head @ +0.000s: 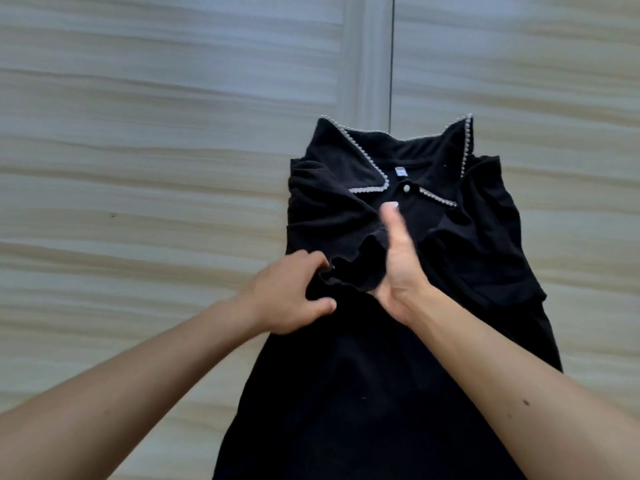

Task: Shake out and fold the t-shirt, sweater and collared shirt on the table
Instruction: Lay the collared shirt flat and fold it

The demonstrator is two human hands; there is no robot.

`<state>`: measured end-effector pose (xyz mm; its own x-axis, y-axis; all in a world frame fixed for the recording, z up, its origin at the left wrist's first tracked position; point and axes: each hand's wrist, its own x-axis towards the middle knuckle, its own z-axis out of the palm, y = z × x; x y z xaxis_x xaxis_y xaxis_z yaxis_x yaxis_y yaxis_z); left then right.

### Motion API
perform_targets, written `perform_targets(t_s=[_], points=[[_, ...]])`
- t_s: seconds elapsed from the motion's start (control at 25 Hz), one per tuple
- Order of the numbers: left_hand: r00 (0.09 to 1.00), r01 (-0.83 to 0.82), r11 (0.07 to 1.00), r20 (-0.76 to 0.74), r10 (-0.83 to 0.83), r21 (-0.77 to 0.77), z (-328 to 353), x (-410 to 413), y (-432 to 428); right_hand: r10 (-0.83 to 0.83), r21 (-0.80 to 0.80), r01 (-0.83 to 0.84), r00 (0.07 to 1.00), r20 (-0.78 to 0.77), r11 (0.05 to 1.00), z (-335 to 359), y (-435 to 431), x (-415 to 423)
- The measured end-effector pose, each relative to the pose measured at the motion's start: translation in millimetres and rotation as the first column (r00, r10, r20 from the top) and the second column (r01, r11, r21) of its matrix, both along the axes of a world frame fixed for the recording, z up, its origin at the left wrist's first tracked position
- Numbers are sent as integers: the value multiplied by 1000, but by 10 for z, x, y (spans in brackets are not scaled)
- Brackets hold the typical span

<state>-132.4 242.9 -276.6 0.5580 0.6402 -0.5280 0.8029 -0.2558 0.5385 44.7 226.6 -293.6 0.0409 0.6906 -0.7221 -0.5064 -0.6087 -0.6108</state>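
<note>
While flat (mostly), collared shirt [381, 393]

A single head-worn view looks forward and steeply down onto the table [138, 168]. It is close enough that the pale streaked surface fills the picture and none of its edges show. Both forearms enter from the lower corners, and the left hand [291, 296] and right hand [398, 261] meet near the centre. The collared shirt [381, 393] runs off the bottom of the frame.
</note>
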Motion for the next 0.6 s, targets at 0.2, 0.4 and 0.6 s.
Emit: perform_targets(t_s=[0.2,0.4,0.6], points=[[990,143,990,12,-143,-2,62,77,-39,200,-62,-247,588,783,967,-17,133,226],[891,-417,815,2,454,402,-115,413,766,102,-127,-375,-85,991,918,-20,438,1232],[848,-489,856,-140,512,166,-135,796,1300,551,-605,-557,-288,783,568,-71,892,1968]])
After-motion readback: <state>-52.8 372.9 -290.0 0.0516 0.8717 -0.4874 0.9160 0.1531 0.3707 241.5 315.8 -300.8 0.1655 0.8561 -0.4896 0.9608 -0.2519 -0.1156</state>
